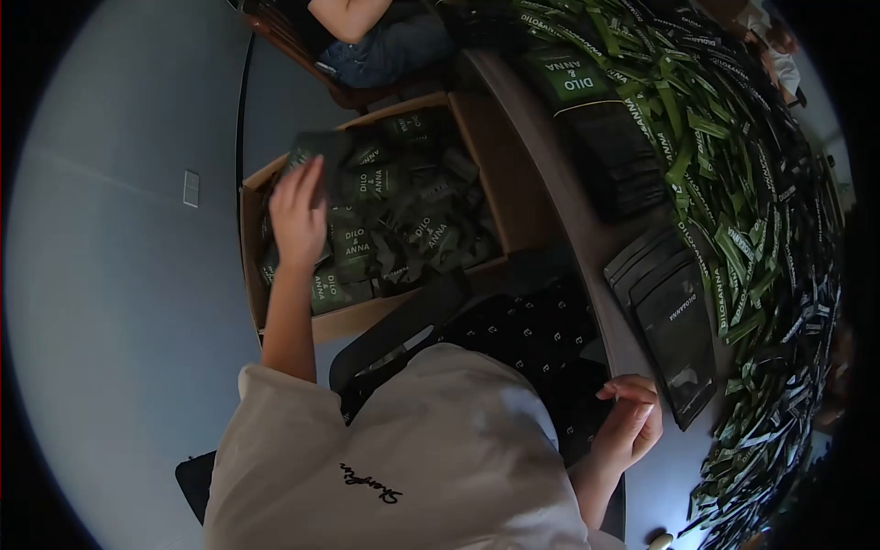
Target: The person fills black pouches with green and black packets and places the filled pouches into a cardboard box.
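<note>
My left hand (300, 214) is over the left part of an open cardboard box (479, 174), its fingers closed on a dark green pouch (323, 149). Below it the box holds several green pouches (355, 240) with white lettering. My right hand (631, 417) is at the table's near edge with its fingers curled in; nothing shows between them. Just beyond it on the table lie several flat black pouches (676, 321), overlapping one another.
A long heap of green and black printed strips (733, 238) covers the table's far side. A banded stack of black pouches (612, 160) lies near the table edge (541, 151). Another person (380, 55) sits beyond the box. A black chair armrest (394, 330) is beside me.
</note>
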The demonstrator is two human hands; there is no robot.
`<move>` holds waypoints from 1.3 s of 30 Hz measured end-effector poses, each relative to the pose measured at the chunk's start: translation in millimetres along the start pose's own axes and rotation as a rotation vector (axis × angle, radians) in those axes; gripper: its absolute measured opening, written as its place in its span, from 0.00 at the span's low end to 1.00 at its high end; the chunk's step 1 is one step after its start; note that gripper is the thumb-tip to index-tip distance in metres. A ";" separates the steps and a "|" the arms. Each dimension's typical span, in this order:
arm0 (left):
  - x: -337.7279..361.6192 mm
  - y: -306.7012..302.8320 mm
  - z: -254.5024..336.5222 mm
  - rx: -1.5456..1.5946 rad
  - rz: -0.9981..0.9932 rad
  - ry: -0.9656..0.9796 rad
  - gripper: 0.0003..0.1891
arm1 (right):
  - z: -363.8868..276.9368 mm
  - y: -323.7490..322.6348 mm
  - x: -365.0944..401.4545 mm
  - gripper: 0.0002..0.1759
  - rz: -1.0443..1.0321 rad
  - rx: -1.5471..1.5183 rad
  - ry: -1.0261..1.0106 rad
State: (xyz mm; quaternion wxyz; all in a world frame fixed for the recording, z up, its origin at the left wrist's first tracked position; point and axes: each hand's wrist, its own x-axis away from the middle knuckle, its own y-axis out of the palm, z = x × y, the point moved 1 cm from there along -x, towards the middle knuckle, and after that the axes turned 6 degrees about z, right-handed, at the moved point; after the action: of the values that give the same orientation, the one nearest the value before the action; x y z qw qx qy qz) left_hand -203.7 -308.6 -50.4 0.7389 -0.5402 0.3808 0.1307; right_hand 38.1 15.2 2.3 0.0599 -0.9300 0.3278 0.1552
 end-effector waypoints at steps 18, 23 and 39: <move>152.6 123.6 -51.8 -0.225 -1.009 -0.598 0.35 | 3.4 -9.9 -1.1 0.20 0.012 0.241 0.026; 178.6 119.8 -39.0 -0.400 -0.992 -0.686 0.35 | 5.3 -7.9 -3.6 0.20 -0.021 0.354 0.001; 46.8 266.3 -17.0 0.007 -0.931 -0.385 0.27 | -8.1 -11.4 19.1 0.22 0.334 0.608 0.100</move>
State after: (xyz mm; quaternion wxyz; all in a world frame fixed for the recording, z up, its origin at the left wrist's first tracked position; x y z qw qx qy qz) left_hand -340.3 -232.4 -271.6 0.7775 -0.6164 -0.0434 -0.1168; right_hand 61.4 11.0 3.7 0.2919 -0.8096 0.5092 0.0126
